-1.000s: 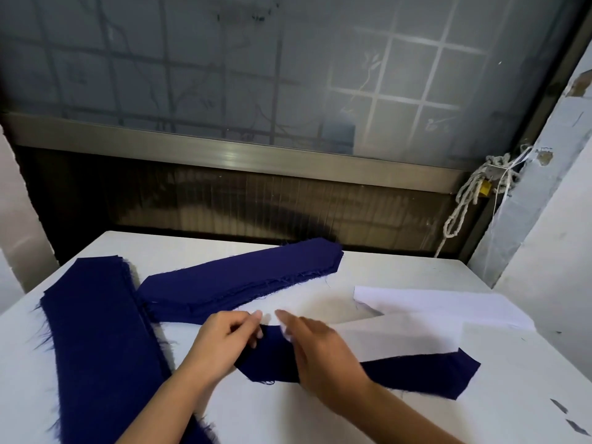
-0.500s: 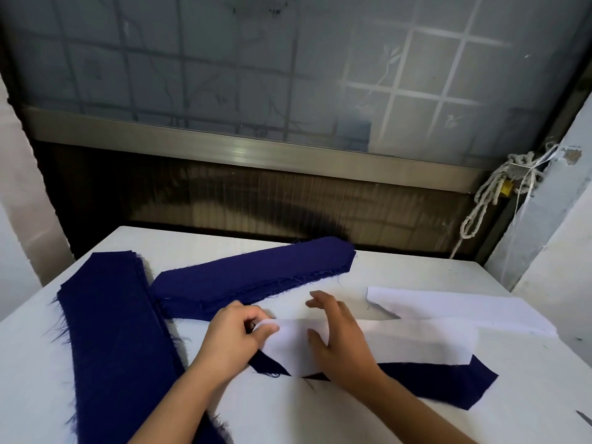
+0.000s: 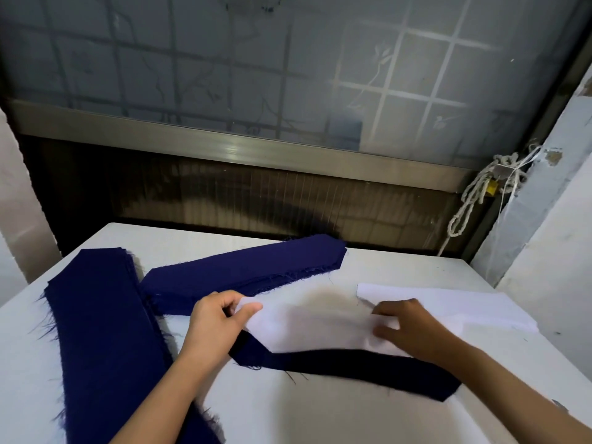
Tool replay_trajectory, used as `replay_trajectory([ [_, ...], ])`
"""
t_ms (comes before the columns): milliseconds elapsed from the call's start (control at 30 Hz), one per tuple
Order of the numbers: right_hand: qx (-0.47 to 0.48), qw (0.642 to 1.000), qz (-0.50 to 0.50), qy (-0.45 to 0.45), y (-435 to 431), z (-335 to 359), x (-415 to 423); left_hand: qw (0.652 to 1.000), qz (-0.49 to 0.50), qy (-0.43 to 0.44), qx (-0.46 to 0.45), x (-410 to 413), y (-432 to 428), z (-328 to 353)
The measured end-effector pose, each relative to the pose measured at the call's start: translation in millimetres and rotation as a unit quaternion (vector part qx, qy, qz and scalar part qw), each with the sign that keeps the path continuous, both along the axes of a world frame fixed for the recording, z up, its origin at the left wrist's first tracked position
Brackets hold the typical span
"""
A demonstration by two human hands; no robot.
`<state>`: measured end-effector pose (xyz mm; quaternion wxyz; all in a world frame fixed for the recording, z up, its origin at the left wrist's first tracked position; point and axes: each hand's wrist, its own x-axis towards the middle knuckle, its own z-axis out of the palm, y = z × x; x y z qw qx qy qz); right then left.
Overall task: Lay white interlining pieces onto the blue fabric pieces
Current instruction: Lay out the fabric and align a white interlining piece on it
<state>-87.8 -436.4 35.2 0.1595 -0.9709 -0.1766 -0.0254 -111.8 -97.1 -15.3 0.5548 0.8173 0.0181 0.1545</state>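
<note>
White tabletop (image 3: pixel 288 411) shoved up against a frosted grid window. Left hand (image 3: pixel 214 325) pinching the left tip of a long white interlining strip (image 3: pixel 314 328) between thumb and fingers. Right hand (image 3: pixel 407 328) flat on its right part, fingers stretched out, gripping nothing. Strip lying mid-frame on a dark blue fabric piece (image 3: pixel 368 366), lower blue edge showing. Two dark blue fabric stacks, left (image 3: pixel 102 331) and centre (image 3: pixel 243 270). White interlining pile (image 3: pixel 448 306) at right. Knotted white rope (image 3: pixel 474 193) upper right.

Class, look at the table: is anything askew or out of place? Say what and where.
The white interlining, pinched by the left hand and touched by the right hand, sits askew on the blue piece, leaving its near edge uncovered.
</note>
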Motion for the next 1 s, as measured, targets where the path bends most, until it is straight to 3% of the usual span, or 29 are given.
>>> replay_trajectory([
  [133,0.008,0.998,-0.069,0.012,-50.7,26.8,-13.8,0.998,0.035,-0.024,-0.044,2.3,4.3,1.8],
  [233,0.133,0.984,-0.108,0.046,-78.8,41.4,-28.8,0.997,0.038,-0.029,-0.059,1.1,4.4,0.9],
  [333,0.276,0.947,-0.141,0.091,-91.6,44.3,-41.1,0.997,0.044,-0.024,-0.056,1.0,3.9,0.4],
  [400,0.319,0.93,-0.165,0.08,-93.8,37.2,-44.7,0.997,0.059,-0.016,-0.049,2.5,4.1,-1.8],
  [600,0.337,0.905,-0.261,-0.015,-83.7,-19.8,-47.8,0.991,0.099,-0.005,0.085,6.5,6.0,-9.3],
  [800,0.251,0.917,-0.3,-0.085,-72.9,-54.1,-46.4,0.969,0.091,0.05,0.222,6.2,4.9,-15.8],
  [1000,0.291,0.894,-0.323,-0.111,-76.3,-55.9,-42.8,0.985,0.091,0.03,0.143,6.6,5.3,-11.8],
])
